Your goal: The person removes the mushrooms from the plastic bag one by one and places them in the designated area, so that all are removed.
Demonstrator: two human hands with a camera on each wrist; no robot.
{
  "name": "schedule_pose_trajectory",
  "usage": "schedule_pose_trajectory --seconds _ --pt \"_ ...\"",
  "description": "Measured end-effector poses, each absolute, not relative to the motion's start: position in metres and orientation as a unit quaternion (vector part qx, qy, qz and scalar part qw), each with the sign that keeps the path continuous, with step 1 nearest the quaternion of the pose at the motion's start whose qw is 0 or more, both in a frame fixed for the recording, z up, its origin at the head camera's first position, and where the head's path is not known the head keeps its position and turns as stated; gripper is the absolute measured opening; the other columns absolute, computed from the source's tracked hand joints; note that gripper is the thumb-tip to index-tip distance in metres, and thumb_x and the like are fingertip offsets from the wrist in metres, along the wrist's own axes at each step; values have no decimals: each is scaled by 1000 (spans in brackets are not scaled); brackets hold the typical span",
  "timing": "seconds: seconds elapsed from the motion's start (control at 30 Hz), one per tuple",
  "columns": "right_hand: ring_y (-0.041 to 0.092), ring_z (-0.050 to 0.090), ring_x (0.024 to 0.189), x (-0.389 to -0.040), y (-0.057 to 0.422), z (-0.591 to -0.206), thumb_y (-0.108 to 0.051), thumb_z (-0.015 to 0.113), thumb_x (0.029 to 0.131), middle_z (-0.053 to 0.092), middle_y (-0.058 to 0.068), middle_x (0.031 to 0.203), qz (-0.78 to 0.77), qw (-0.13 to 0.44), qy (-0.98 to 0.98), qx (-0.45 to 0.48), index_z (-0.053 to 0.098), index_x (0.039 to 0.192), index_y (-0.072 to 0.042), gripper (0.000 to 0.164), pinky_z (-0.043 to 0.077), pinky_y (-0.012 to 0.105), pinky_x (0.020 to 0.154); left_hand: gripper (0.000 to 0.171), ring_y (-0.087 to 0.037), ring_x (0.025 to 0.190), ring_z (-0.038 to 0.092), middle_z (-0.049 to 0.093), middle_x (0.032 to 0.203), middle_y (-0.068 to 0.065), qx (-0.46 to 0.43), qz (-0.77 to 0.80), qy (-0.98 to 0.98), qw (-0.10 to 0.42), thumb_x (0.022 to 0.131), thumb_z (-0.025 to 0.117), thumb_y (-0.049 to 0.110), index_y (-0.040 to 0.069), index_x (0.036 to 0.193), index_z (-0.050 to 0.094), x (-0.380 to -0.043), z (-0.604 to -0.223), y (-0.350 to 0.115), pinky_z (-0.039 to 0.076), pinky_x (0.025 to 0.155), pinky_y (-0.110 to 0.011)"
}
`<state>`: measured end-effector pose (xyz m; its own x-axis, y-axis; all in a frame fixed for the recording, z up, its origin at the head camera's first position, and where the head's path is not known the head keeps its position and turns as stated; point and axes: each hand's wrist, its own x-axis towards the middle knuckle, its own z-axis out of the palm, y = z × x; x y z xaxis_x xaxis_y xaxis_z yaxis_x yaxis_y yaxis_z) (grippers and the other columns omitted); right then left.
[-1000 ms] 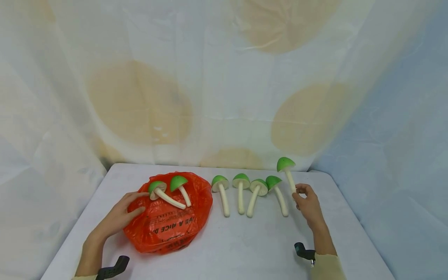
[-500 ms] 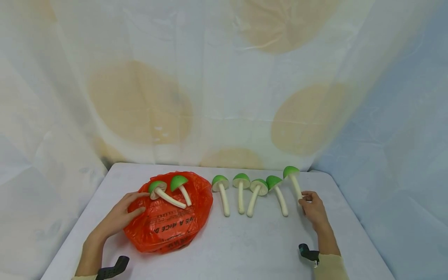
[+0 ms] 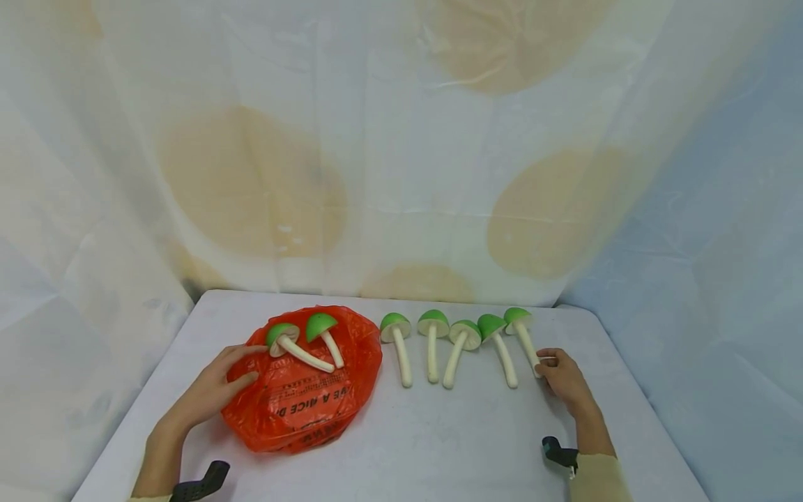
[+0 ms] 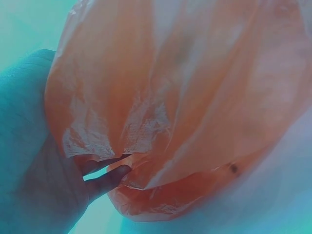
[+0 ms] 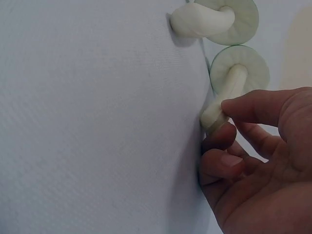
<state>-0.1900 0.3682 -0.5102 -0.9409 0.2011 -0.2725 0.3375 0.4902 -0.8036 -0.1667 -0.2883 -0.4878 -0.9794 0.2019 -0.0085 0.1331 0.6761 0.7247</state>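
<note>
My right hand [image 3: 563,378] pinches the lower stem of a green-capped toy mushroom [image 3: 518,318] at the right end of a row. In the right wrist view, thumb and forefinger close on this mushroom's stem [image 5: 236,78], which lies at the tabletop. Several similar mushrooms [image 3: 433,324] lie to its left, caps toward the back. My left hand [image 3: 216,383] touches the left side of a red plastic bag [image 3: 314,411], thumb and forefinger apart. Two mushrooms lie on the bag, one mushroom [image 3: 285,338] near my left fingertips and another mushroom [image 3: 321,326] beside it. The bag [image 4: 195,97] hides part of the left fingers.
A white-covered table [image 3: 452,446] carries everything. Behind it hangs a pale curtain [image 3: 401,174] with tan spots, and more sheeting [image 3: 709,279] closes the right side. Each wrist bears a black camera mount, such as the left mount [image 3: 202,482].
The mushroom in my right hand has come down from a raised position to the table at the row's right end, fingers still on its stem. The left hand stays put on the bag.
</note>
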Motion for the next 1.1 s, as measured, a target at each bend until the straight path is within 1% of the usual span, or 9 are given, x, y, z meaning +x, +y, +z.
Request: schedule_pose_trajectory --seconds 0.23,0.57,0.73,0.87,1.1 --pt "23 57 91 -188 368 -509 -13 54 101 55 21 122 -475 85 862 154 43 141 2 44 49 31 69 43 -45 132 43 48 143 -18 93 394 913 44 99 63 30 18 140 55 -167 -486 -288 44 97 -71" --pt "25 56 95 -188 371 -511 -12 55 100 53 20 123 -469 82 868 143 43 141 1 45 49 31 71 45 -45 131 44 48 143 -18 93 394 913 45 99 64 30 18 141 55 -167 -487 -289 47 96 -68" --pt "23 54 92 -187 372 -512 -11 57 99 53 18 122 -474 85 865 142 43 142 -1 46 48 30 68 44 -44 131 45 48 143 -18 94 392 914 44 99 64 30 18 141 55 -167 -487 -289 47 96 -69" --pt "22 53 90 -187 373 -512 -14 60 99 52 17 123 -475 87 864 141 42 143 -2 50 47 30 66 44 -44 131 45 47 143 -18 94 392 914 44 99 64 29 18 141 55 -167 -487 -288 47 96 -68" --pt "22 53 93 -188 375 -513 -22 66 97 50 21 132 -471 91 866 139 41 145 -4 57 47 30 67 44 -44 133 43 47 144 -18 93 393 914 47 99 64 29 18 141 55 -168 -488 -288 46 97 -69"
